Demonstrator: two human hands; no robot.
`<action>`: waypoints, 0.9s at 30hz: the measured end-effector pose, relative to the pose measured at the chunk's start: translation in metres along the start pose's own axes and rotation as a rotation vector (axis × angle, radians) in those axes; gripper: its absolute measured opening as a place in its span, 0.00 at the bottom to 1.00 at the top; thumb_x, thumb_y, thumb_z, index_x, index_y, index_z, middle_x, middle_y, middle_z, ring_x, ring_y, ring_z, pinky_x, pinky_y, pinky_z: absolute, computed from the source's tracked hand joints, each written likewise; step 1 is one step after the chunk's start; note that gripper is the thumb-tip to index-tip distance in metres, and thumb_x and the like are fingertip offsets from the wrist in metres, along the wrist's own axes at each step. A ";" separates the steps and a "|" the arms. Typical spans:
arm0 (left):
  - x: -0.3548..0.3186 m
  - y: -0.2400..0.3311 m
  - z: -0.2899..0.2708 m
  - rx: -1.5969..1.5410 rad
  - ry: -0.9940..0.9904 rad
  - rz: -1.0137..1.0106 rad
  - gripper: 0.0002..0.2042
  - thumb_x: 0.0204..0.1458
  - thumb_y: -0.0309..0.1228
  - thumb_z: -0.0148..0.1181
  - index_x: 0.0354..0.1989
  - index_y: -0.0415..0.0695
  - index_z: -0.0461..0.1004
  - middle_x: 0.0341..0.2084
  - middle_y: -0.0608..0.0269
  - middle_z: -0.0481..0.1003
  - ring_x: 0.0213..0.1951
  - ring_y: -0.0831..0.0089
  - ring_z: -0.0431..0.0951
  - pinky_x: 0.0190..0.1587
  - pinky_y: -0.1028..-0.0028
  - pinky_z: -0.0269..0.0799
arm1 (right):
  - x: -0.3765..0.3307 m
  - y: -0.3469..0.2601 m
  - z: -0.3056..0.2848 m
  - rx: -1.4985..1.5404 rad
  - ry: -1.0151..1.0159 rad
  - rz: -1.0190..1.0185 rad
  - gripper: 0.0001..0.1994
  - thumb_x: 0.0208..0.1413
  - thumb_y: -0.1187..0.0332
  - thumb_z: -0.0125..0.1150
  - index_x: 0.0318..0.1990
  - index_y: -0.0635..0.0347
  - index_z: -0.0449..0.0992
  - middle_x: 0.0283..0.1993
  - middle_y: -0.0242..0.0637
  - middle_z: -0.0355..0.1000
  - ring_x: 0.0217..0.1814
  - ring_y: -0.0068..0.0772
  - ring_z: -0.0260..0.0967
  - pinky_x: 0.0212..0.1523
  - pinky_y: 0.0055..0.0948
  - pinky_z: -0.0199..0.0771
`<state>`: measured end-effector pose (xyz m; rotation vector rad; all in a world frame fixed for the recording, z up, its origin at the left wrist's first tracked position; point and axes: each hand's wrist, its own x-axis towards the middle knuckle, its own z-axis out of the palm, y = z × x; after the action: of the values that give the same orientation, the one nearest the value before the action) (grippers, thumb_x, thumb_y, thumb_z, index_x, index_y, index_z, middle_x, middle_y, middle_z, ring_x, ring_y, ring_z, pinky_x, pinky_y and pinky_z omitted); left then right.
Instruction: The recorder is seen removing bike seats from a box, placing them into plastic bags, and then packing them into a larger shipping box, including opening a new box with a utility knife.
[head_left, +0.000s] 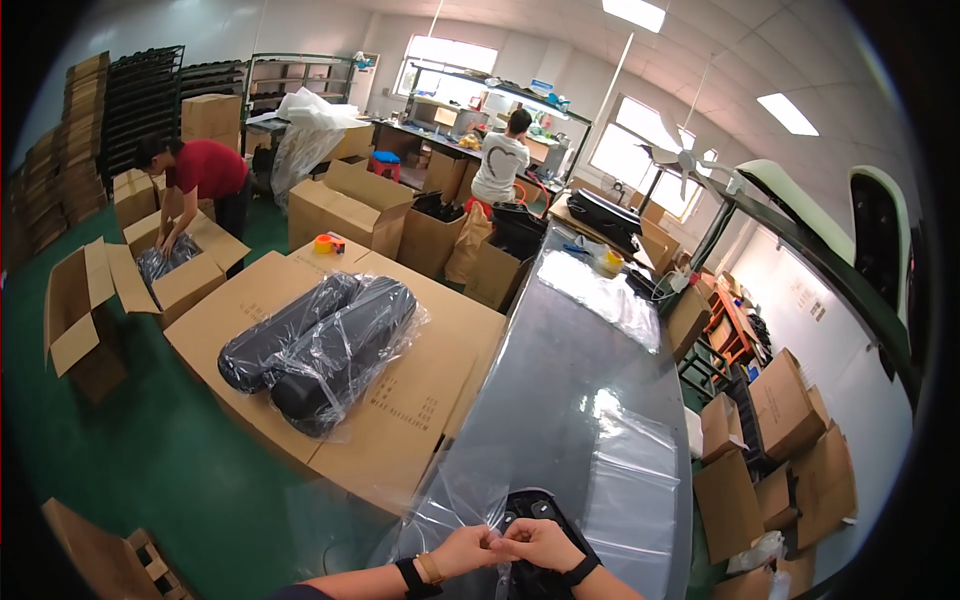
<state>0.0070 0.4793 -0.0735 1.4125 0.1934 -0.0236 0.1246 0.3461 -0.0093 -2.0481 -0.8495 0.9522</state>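
At the near end of the grey table [545,375], my left hand [466,550] and my right hand [543,545] meet with fingertips pinched together. Between them they grip a thin clear plastic bag [455,508], which spreads out to the left over the table edge. Under and behind my right hand lies a black moulded part [534,499] with a rounded end and small light spots; my hands hide much of it. Flat clear plastic bags [633,490] lie just to the right of it.
Two black rolls in clear plastic [345,345] rest on a large carton [395,455] at left. Further plastic sheets [600,300] and a tape roll [608,262] lie up the table. Someone in red [212,180] bends over an open box; another person [500,165] sits farther back.
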 end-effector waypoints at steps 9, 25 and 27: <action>0.003 -0.011 -0.012 -0.529 0.121 -0.037 0.08 0.57 0.34 0.51 0.30 0.43 0.68 0.23 0.68 0.72 0.27 0.79 0.71 0.31 0.78 0.68 | -0.012 0.009 -0.028 -0.301 0.300 -0.074 0.11 0.43 0.59 0.65 0.22 0.57 0.75 0.18 0.33 0.71 0.20 0.25 0.70 0.25 0.25 0.70; 0.015 0.065 -0.007 -0.483 -0.022 0.212 0.12 0.61 0.39 0.43 0.29 0.46 0.59 0.16 0.68 0.64 0.17 0.78 0.64 0.21 0.77 0.64 | 0.006 -0.051 -0.042 -0.617 0.438 -0.575 0.25 0.34 0.73 0.65 0.48 0.54 0.71 0.48 0.36 0.68 0.50 0.37 0.66 0.52 0.36 0.64; 0.007 0.068 0.000 -0.467 -0.159 0.162 0.13 0.60 0.39 0.46 0.27 0.45 0.59 0.15 0.67 0.63 0.17 0.76 0.64 0.21 0.76 0.62 | 0.030 -0.019 -0.045 -0.768 0.520 -0.626 0.16 0.35 0.74 0.62 0.38 0.54 0.75 0.39 0.35 0.71 0.45 0.40 0.67 0.48 0.36 0.65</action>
<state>0.0226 0.4911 -0.0081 0.9512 -0.0483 0.0408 0.1722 0.3654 0.0172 -2.2184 -1.5642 -0.3028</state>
